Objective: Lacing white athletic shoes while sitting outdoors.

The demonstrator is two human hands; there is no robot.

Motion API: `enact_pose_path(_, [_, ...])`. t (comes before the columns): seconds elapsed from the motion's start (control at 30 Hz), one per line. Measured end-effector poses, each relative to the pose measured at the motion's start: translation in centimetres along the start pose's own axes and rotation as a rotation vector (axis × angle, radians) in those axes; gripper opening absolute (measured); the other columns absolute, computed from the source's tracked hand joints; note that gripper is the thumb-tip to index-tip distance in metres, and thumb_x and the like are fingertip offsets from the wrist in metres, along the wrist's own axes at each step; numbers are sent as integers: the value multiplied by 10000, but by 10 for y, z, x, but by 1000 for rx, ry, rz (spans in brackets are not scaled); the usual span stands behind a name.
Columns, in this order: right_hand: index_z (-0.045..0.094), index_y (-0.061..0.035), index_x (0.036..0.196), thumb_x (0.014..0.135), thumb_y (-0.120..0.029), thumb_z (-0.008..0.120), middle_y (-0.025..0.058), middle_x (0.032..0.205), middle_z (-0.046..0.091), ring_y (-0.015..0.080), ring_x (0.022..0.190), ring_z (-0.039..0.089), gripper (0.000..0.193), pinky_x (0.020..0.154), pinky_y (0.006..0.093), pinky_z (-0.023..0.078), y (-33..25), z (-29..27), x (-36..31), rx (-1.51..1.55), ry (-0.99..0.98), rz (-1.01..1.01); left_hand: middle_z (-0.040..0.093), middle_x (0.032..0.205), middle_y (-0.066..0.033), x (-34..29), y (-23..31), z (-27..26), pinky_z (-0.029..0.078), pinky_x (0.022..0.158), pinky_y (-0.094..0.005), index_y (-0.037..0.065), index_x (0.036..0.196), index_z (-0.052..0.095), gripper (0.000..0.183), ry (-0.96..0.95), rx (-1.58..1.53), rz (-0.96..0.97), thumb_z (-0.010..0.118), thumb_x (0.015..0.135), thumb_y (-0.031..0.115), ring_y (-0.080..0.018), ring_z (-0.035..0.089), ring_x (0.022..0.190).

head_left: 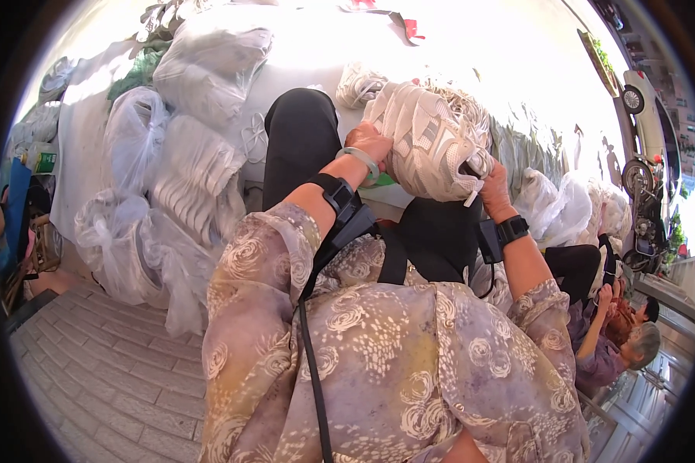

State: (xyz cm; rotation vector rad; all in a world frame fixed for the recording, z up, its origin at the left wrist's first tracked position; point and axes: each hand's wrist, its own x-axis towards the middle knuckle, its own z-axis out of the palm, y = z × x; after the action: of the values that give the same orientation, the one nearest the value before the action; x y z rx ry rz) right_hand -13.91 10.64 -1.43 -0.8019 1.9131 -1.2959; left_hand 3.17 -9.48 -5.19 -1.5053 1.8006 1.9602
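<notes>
The left hand (pixel 368 144) and right hand (pixel 498 190) grip shoe tops (pixel 425 147) (already bunched), and clear bags (pixel 135 139) may hold what's left.

The shirt (pixel 378 343) is loose, mauve-grey shading to tan, printed with cream roses and flecks, small buttons down its front; its sleeves (pixel 266 239) end near the elbows. The trousers (pixel 301 123) are black. Black straps (pixel 511 228) with dark boxes (pixel 354 225) circle both wrists, a pale green bangle (pixel 363 155) the left. A black cord (pixel 310 363) runs down the shirt.
</notes>
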Motion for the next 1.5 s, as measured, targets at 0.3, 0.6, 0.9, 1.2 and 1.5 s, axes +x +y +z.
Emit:
enact_pose_path(0.3, [616,-9,1029,808,-57,583,45,968,646,148,867,608,229,772,297,485,-10,-51,-26,543,189,71,595,651,-94,2,6,-8,476,383,-264,39,833,478,221,15,40,-1,628,761,185,-170,604,480])
enact_pose_path(0.6, [379,-95,1316,900,-308,461,66,1360,392,213,1266,341,475,1052,376,280,28,-129,7,450,269,-71,603,973,-227,-9,26,1,418,870,-398,-1,976,544,312,87,655,264,533,751,215,-346,561,990])
enact_pose_path(0.9, [622,-8,969,790,-101,585,48,873,647,131,790,617,206,685,271,494,-14,-83,164,316,381,57,559,1003,-177,-17,25,-10,456,794,-397,-9,1101,488,676,79,706,651,654,691,503,-335,555,954])
enact_pose_path(1.2, [611,-6,938,712,-43,492,203,792,629,355,795,606,258,727,361,465,85,-36,289,-548,254,-137,520,902,-159,-4,33,-15,471,689,-382,-5,1083,450,715,-92,611,737,708,634,488,-328,558,822])
enact_pose_path(1.5, [612,-35,938,699,-11,551,175,803,633,307,782,618,247,711,330,469,121,49,300,-540,16,-42,479,842,-137,10,40,-20,457,622,-369,10,1013,456,687,-201,564,713,724,588,478,-308,544,725])
